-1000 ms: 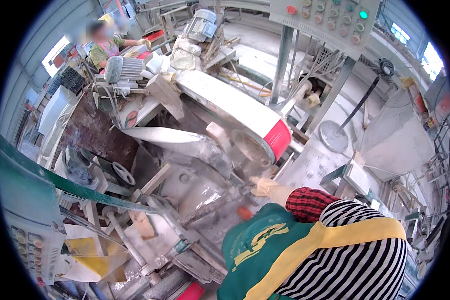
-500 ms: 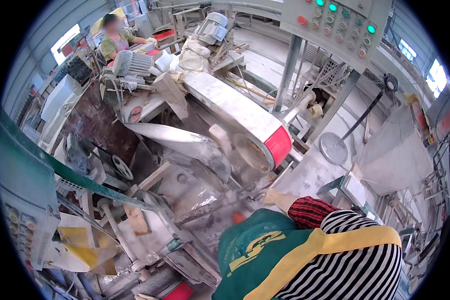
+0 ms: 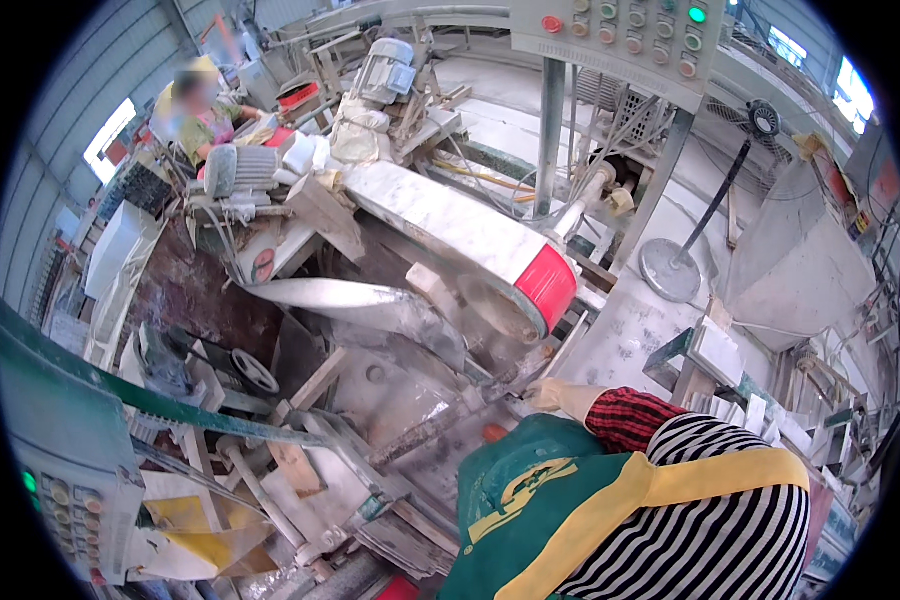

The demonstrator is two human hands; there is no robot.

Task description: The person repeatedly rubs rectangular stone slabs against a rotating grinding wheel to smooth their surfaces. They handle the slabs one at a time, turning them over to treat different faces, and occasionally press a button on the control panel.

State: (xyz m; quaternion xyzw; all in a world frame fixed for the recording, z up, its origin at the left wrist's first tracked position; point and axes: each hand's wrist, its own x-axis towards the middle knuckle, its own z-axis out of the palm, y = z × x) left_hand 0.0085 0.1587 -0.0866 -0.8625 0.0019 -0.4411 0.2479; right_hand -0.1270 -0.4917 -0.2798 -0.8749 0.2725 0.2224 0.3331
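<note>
My right hand (image 3: pixel 547 395), in a pale glove and below a red-and-black checked cuff, reaches in front of the machine. Its fingers look bent in at a dusty bar-like piece (image 3: pixel 505 383), and what they grip is too small to make out. Just beyond it is the red rounded end (image 3: pixel 547 288) of a long white machine housing (image 3: pixel 450 220), with a dusty, blurred wheel or belt (image 3: pixel 495 305) under it. My left hand does not show; my green apron (image 3: pixel 530 480) covers that area. A small orange thing (image 3: pixel 495 432) peeks out beside the apron.
Control panels stand at the upper right (image 3: pixel 620 40) and lower left (image 3: pixel 70 500). A green curved bar (image 3: pixel 170 410) crosses the left side. A round-based stand (image 3: pixel 670 270) is on the right. Another person (image 3: pixel 205 120) works at the far left, near a grey motor (image 3: pixel 242 170).
The view has shifted, so the panel and machine sit further left and the lower-left panel shows more. My right hand stays in front of the red-ended housing.
</note>
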